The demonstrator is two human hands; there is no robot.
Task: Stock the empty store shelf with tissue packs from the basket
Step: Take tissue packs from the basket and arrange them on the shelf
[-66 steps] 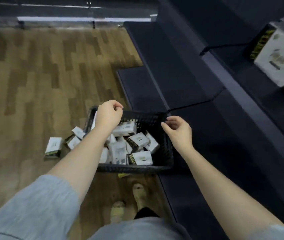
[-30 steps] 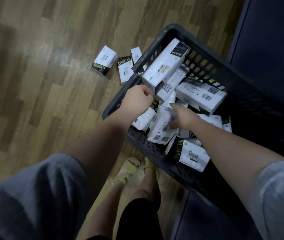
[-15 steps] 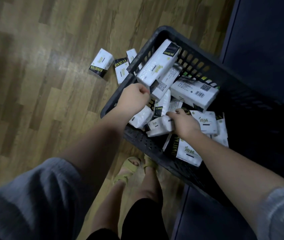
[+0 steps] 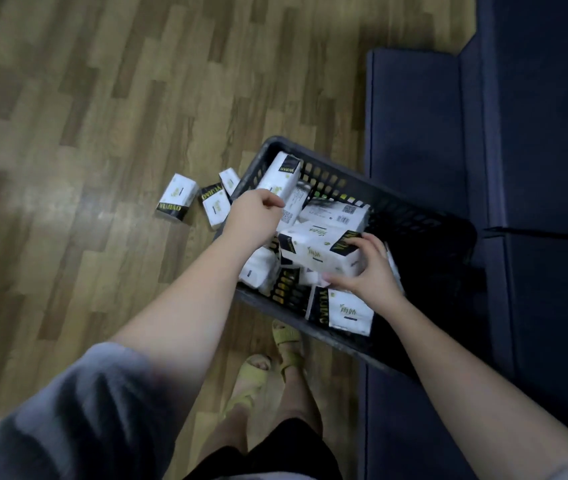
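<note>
My right hand (image 4: 367, 271) now has a tissue pack (image 4: 320, 251) pinched between thumb and fingers and raised above the pile at the middle of the frame; half a second ago that hand was lower, among the packs. I read this as one pack picked and ready to go to the shelf (image 4: 535, 133), the dark blue boards along the right edge.

My left hand (image 4: 253, 216) is curled at the basket's left rim. I cannot tell whether it grips the rim or just rests there.

The basket (image 4: 414, 216) sits centre-right, its right side against the shelf base, with many packs still inside. Three loose packs (image 4: 176, 197) lie on the wood floor (image 4: 85, 116) just left of the basket.

Room: open air above the basket and rightward to the shelf. My feet (image 4: 275, 355) are just below the near rim.
</note>
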